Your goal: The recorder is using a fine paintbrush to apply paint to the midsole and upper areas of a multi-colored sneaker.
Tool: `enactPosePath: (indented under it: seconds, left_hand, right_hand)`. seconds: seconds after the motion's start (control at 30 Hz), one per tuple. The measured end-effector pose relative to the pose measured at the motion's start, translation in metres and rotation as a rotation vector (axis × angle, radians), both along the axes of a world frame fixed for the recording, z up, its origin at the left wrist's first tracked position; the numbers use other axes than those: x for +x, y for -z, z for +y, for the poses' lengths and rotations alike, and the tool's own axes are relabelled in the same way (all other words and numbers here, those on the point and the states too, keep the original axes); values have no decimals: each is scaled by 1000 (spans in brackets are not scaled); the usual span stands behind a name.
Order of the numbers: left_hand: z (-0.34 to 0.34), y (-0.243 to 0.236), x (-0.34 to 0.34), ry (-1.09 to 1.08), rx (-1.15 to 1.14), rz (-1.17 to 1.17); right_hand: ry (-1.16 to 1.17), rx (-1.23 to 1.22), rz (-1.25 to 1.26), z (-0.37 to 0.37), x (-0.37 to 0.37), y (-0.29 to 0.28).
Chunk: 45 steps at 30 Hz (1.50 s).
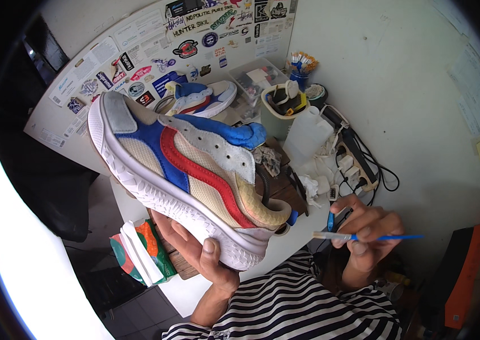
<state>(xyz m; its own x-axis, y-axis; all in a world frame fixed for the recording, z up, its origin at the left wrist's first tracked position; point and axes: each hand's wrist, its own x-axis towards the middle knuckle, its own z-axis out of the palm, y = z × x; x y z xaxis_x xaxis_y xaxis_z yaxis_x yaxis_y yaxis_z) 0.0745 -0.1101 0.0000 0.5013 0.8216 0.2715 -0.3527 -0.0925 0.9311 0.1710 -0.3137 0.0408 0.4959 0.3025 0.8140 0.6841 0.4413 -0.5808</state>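
Observation:
A sneaker [194, 173] in cream mesh with blue and grey panels, a red wavy stripe and a thick white sole is raised above the table, toe to the upper left. My left hand [200, 252] grips it from below, fingers and thumb on the sole near the heel. The shoe has no laces, and its blue tongue [245, 135] shows. To the right of the heel, my right hand [367, 229] pinches a flat paintbrush [333, 236] with a blue handle, bristles pointing left, apart from the shoe. A small blue piece [330, 220] shows beside those fingers; I cannot tell its kind.
Behind stands a matching sneaker [214, 99]. Near it are a clear plastic box [259, 76], a jar of brushes [301, 73], a tub [276, 122] and a whitish plastic container [311, 133]. A power strip [364, 173] with cables lies right. A tissue pack [163, 266] lies below the shoe.

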Motion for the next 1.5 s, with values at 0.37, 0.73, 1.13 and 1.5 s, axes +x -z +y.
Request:
enactPosePath:
  seconds: [0.37,0.73,1.13,1.5]
  left_hand:
    - [32,76,-88,107,-114,-54]
    - [34,124,-92,-77,-112,88]
    - [21,127,-85,-38,-256,293]
    - [25,141,-85,66,-326,500]
  right_hand:
    - [136,48,768,39,25,112]
    - [117,-407,591,122,76,168]
    - [259,-599,318,140,86,168]
    - [252,-605,336,143,88,174]
